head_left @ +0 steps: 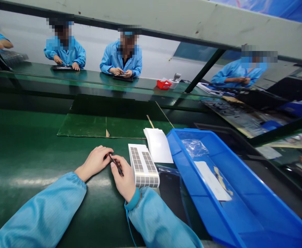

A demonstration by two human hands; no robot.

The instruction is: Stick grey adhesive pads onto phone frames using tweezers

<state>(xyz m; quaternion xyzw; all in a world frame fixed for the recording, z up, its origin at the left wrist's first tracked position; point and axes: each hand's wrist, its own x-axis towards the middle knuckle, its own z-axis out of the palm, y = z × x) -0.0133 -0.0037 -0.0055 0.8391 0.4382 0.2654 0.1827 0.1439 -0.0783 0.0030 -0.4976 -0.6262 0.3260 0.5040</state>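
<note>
Hands almost meet over the green table (37, 148), and a slim dark piece (120, 170) bridges the gap between them; that is the relation I steer by. From my end of the link, its long axis slants: one end points left and toward the table's far edge, the other right and toward the near edge, so it lies oblique to both. The right hand (125, 176) has the fuller hold, the piece pinched narrowly between its thumb and fingers. The left hand (96, 162) reaches in from the left with its fingers bent and close together, tips at the piece's far end. I cannot tell whether those tips grip it or only touch it, since the fingers block my view there. Nor can I judge whether the piece clears the tabletop.

Just beside the right hand, toward the table's right side, I see a curled label strip (143, 165) with grey squares. White sheets (159, 146) lie beyond it, nearer the far edge. A dark panel (170, 193) in clear film sits on the near side, next to the right sleeve, and a blue bin (243, 175) stands farther right, its left rim alongside the panel.
</note>
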